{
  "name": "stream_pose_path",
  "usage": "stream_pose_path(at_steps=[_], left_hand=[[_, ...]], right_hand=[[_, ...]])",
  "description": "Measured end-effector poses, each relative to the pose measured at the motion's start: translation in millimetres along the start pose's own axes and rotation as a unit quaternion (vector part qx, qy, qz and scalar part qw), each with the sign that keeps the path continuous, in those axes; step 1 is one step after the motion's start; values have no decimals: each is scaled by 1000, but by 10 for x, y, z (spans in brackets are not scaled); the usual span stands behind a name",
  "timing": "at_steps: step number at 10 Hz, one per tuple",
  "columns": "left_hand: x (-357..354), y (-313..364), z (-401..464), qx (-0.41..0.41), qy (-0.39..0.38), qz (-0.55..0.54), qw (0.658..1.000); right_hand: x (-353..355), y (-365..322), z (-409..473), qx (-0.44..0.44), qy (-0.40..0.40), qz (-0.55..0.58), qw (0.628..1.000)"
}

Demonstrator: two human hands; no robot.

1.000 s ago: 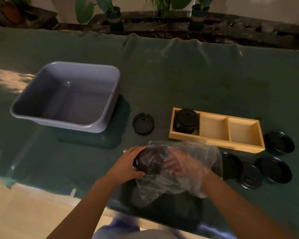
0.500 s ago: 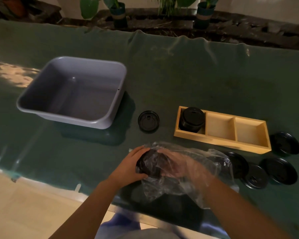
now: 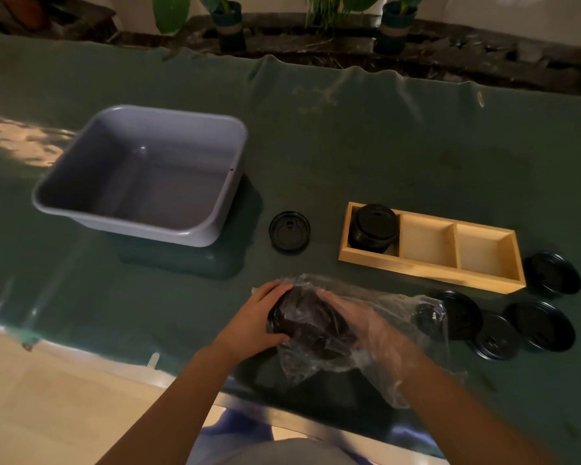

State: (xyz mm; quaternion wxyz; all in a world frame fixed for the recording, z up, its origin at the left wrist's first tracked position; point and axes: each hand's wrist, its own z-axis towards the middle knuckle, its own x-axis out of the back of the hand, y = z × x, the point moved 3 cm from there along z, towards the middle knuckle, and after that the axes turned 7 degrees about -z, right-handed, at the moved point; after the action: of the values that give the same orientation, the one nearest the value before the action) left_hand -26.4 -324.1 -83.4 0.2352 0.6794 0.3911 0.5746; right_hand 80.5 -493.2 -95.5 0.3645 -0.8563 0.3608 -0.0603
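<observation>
- The left hand (image 3: 255, 318) grasps the clear bag (image 3: 403, 307) from outside, fingers curled round its left end.
- A stack of black lids (image 3: 309, 322) lies inside the bag, near the table's near edge.
- The right hand (image 3: 366, 327) is inside the bag, against the stack; whether it is clenched I cannot tell.
- Far right, a wooden tray (image 3: 416, 268) holds another lid stack (image 3: 373, 228) in its left compartment.

Bare green cloth (image 3: 349, 146) lay open behind the grey tub (image 3: 125, 218) and the wooden tray (image 3: 426, 270). A lane ran between them, with a single black lid (image 3: 289, 232) in it. The tray's middle and right compartments stood empty. At the near edge the plastic bag (image 3: 399, 317) and its dark stack (image 3: 309, 325) blocked the middle. To its right four loose lids (image 3: 542, 325) crowded the cloth, perhaps overlapping.
</observation>
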Motion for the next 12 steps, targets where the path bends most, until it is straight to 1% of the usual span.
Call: stream_pose_path(at_steps=[1, 2, 3, 4, 5, 6, 8, 9, 10, 11, 12], left_hand=[[-29, 6, -2, 5, 1, 15, 1000], [-47, 15, 8, 0, 4, 21, 1000], [-59, 8, -7, -2, 6, 22, 1000], [-63, 10, -25, -1, 8, 17, 1000], [-32, 10, -37, 11, 28, -14, 999], [-10, 14, -44, 11, 35, -28, 999], [-42, 34, -46, 16, 14, -5, 1000], [-50, 42, -43, 14, 11, 8, 1000], [-50, 35, -48, 17, 20, 6, 1000], [-71, 45, -66, 16, 24, -2, 1000], [-82, 62, -66, 13, 26, 1, 1000]], right_hand=[[5, -67, -48, 13, 4, 4, 1000], [27, -89, -18, 3, 36, -33, 999], [-3, -61, 56, 10, -24, 7, 1000], [5, -15, 67, 12, -44, 21, 999], [0, 86, 98, -7, -50, 37, 998], [39, 150, 72, -7, -54, 60, 997], [61, 154, -4, -17, 1, 19, 1000], [-29, 67, -131, -11, -35, 0, 999], [55, 3, -209, -20, -25, -43, 999], [244, -96, -333, -115, 1, -153, 981], [406, -146, -412, -134, 15, -210, 968]])
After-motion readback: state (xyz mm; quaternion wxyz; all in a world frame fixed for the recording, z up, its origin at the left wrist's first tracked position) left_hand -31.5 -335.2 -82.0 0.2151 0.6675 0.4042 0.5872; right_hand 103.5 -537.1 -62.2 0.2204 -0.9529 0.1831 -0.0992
